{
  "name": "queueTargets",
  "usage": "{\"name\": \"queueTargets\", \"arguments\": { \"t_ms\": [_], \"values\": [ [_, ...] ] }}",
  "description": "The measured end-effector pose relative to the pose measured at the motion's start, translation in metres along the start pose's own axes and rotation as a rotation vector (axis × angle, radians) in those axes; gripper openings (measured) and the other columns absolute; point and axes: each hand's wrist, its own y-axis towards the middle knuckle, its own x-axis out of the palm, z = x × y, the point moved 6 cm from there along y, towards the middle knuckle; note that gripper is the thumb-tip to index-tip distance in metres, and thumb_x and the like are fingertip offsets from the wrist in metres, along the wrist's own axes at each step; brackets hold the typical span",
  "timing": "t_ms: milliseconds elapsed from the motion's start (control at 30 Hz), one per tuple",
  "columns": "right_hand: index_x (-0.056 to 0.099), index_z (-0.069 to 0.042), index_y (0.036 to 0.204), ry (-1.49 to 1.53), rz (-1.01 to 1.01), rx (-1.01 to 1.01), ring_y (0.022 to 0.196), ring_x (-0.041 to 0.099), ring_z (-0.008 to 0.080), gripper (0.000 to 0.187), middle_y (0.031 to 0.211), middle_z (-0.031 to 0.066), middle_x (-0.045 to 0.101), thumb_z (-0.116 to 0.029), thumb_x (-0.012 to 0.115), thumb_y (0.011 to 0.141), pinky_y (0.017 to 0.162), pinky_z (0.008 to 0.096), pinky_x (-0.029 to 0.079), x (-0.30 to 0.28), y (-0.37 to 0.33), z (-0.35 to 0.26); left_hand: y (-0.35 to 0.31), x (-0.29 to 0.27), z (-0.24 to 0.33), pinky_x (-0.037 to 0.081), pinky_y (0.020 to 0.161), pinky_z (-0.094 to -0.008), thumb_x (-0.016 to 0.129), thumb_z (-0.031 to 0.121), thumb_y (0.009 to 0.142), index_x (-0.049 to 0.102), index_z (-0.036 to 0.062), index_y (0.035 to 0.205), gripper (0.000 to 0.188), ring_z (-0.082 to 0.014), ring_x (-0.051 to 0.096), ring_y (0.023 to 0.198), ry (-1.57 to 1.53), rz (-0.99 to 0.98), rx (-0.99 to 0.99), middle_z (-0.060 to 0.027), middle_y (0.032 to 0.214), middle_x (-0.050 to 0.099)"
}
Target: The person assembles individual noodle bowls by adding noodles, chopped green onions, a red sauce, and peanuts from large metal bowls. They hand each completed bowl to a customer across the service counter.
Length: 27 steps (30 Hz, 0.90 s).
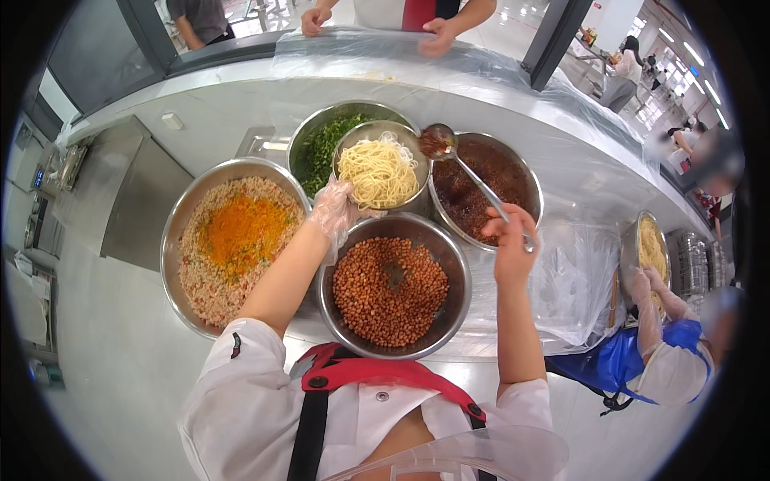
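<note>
My left hand (339,207), in a clear plastic glove, grips the near left rim of a small metal bowl (342,144) with noodles (377,171) in it. Bare fingers of my right hand (511,232) close round the handle of a ladle (480,183). The ladle's cup, filled with dark red sauce (437,141), is at the bowl's right rim; I cannot tell if they touch. Below it stands a large bowl of dark red sauce (489,172). Chopped greens (325,144) fill another bowl, partly hidden behind the noodle bowl. Nearest me is a bowl of brown beans or nuts (389,293).
A wide bowl of pale crumbly food with orange topping (241,232) stands left. At right, a co-worker in a blue apron (601,361) has gloved hands in a noodle bowl (651,248). Across the plastic-draped ledge (353,50) another person's hands (437,36) rest. Plastic sheeting (573,280) covers the counter.
</note>
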Motion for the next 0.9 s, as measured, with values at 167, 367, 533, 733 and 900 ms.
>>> {"name": "queueTargets", "arguments": {
  "t_ms": [167,367,533,733,900],
  "values": [
    [0.058,0.002,0.104,-0.772,-0.582,-0.733,0.077,0.058,0.0295,0.032,0.102,0.0192,0.055,0.006,0.059,0.072,0.069,0.0357,0.047,0.065,-0.052,0.004,-0.052,-0.003,-0.011,0.055,0.069,-0.0554,0.043,0.004,0.084,0.035,-0.0006,0.126,0.043,-0.0373,0.057,0.101,-0.027,0.190,0.057,-0.0228,0.119,0.050],
    [0.059,0.001,0.104,-0.865,-0.734,-0.981,0.079,0.056,0.0315,0.039,0.107,0.0227,0.054,0.001,0.064,0.065,0.070,0.0357,0.047,0.083,-0.084,0.008,-0.085,-0.029,-0.009,0.056,0.069,-0.0546,0.045,0.003,0.083,0.038,-0.0069,0.123,0.042,-0.0363,0.059,0.099,-0.115,0.217,0.126,-0.0241,0.116,0.053],
    [0.060,0.001,0.104,-0.814,-0.720,-1.012,0.080,0.056,0.0315,0.038,0.108,0.0245,0.054,0.003,0.062,0.066,0.069,0.0350,0.047,0.087,-0.098,-0.005,-0.107,-0.028,-0.006,0.056,0.067,-0.0540,0.043,0.004,0.084,0.039,-0.0043,0.125,0.041,-0.0360,0.059,0.098,-0.078,0.230,0.070,-0.0234,0.116,0.053],
    [0.058,0.002,0.097,-0.690,-0.496,-0.728,0.077,0.060,0.0255,0.017,0.087,0.0164,0.063,0.002,0.048,0.084,0.066,0.0315,0.046,0.070,-0.097,-0.034,-0.130,-0.029,-0.005,0.055,0.062,-0.0579,0.041,0.001,0.083,0.034,0.0001,0.128,0.046,-0.0388,0.058,0.098,-0.120,0.233,0.075,-0.0222,0.119,0.051],
    [0.057,0.003,0.094,-0.356,-0.142,0.219,0.064,0.060,0.0146,0.020,0.082,0.0117,0.063,-0.010,0.041,0.093,0.065,0.0268,0.046,-0.006,-0.104,0.043,-0.180,-0.035,0.010,0.056,0.068,-0.0577,0.035,-0.003,0.083,0.021,0.0037,0.133,0.053,-0.0407,0.057,0.100,-0.125,0.345,0.239,-0.0250,0.123,0.045]
  ]
}}
